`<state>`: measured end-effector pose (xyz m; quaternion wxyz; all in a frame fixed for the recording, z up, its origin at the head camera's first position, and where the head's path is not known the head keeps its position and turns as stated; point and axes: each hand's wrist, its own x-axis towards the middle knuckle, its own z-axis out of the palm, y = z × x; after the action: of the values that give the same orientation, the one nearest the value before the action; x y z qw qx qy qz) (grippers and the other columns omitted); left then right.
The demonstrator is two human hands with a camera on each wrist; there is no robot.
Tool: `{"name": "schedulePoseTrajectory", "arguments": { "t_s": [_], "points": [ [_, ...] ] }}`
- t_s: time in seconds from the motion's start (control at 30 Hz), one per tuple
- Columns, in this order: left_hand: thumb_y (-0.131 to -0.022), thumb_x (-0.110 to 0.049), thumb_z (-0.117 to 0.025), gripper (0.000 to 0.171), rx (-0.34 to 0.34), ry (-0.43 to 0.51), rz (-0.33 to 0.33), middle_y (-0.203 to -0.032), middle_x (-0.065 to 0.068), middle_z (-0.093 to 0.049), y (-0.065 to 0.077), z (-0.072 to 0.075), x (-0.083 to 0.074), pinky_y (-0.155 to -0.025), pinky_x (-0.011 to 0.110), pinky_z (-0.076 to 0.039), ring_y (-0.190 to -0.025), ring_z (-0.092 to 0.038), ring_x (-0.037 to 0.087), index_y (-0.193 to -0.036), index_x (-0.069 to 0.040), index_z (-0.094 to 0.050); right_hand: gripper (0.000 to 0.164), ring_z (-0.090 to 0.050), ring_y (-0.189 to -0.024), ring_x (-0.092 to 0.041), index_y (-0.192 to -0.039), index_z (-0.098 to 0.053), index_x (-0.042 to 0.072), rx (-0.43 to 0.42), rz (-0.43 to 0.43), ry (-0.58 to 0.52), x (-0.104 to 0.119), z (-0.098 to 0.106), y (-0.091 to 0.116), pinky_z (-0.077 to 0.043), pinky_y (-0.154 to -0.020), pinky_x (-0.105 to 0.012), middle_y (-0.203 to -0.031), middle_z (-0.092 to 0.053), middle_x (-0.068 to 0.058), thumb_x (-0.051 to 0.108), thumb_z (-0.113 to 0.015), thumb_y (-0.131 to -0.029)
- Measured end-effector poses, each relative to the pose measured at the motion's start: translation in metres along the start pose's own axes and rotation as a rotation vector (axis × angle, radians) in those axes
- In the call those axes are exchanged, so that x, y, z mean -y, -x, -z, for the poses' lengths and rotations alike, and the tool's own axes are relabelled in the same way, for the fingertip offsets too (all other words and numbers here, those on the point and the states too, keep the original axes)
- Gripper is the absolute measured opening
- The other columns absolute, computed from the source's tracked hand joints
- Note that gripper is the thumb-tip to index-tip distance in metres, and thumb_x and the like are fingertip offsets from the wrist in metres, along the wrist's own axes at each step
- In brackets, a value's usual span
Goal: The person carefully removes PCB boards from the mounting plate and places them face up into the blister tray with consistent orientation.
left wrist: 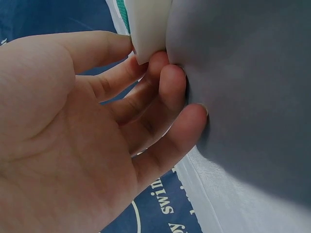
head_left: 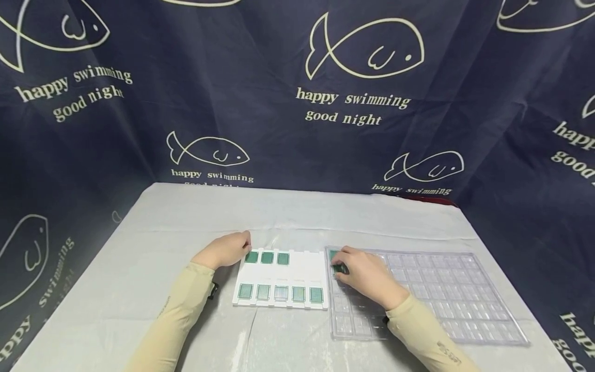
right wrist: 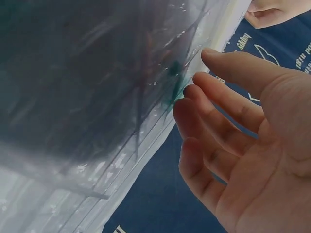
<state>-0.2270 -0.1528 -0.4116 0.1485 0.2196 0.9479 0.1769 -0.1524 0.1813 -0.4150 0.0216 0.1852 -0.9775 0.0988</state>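
Beige sleeves [head_left: 172, 315] at 7 and 5 o'clock, a white board and a clear tray beyond them

Both sleeves enter along the lower edge of the head view, each with a black band [head_left: 213, 290] at the wrist. At 6 o'clock lies the white board [head_left: 304, 266], flat on a pale tablecloth [head_left: 186, 217]. It carries eight green squares [head_left: 245, 291]: three in a row from its 10 o'clock corner towards 12, and five along its 6 o'clock edge, the middle one of these looking paler than the rest.

The left hand [head_left: 226, 249] is at the board's 10 o'clock corner. Its wrist view shows thumb and forefinger pinching the white edge, the other fingers bent beneath.

Just beside the board, on its 3 o'clock side, is the clear tray [head_left: 446, 292], divided into many small compartments. The right hand [head_left: 367, 274] reaches over the tray's 10 o'clock corner with bent fingers and thumb. Green pieces [head_left: 333, 255] show there, partly covered by the fingertips; their number cannot be made out. Whether that hand grips one or merely touches it, I cannot tell, even from its own wrist view.

Dark blue cloth [head_left: 279, 67] hangs behind, from 9 o'clock through 12 to 3, printed with outlined fish and "happy swimming good night".
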Motion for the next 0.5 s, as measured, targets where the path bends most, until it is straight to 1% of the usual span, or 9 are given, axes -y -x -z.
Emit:
{"name": "schedulePoseTrajectory", "arguments": {
  "t_s": [0.17, 0.33, 0.5],
  "points": [
    [-0.103, -0.014, -0.054, 0.010, -0.009, -0.004, 0.000, -0.092, 0.007, -0.066, 0.000, 0.000, 0.002, -0.087, 0.045, -0.055, -0.086, -0.063, 0.021, -0.100, -0.006, -0.060, 0.021, -0.071, -0.086, -0.017, -0.103, -0.075, 0.016, -0.037, 0.019, 0.011, 0.008, 0.002, -0.008, -0.059, -0.072, -0.037, -0.101, -0.071, 0.003, 0.021, -0.083, -0.084],
    [-0.103, -0.015, -0.054, 0.011, -0.009, -0.010, -0.002, -0.092, 0.007, -0.066, 0.000, 0.000, 0.003, -0.087, 0.045, -0.055, -0.085, -0.062, 0.019, -0.100, -0.006, -0.060, 0.022, -0.070, -0.082, -0.013, -0.105, -0.075, 0.017, -0.038, 0.034, 0.030, 0.021, 0.005, -0.019, -0.057, -0.067, -0.032, -0.099, -0.071, 0.005, 0.023, -0.082, -0.085],
    [-0.103, -0.015, -0.054, 0.011, -0.006, -0.003, -0.001, -0.093, 0.007, -0.066, -0.002, -0.002, 0.005, -0.089, 0.046, -0.055, -0.088, -0.064, 0.021, -0.101, -0.006, -0.060, 0.021, -0.071, -0.083, -0.014, -0.104, -0.075, 0.017, -0.035, 0.062, 0.024, 0.035, 0.007, -0.032, -0.058, -0.069, -0.034, -0.098, -0.071, 0.005, 0.023, -0.081, -0.086]
  ]
}}
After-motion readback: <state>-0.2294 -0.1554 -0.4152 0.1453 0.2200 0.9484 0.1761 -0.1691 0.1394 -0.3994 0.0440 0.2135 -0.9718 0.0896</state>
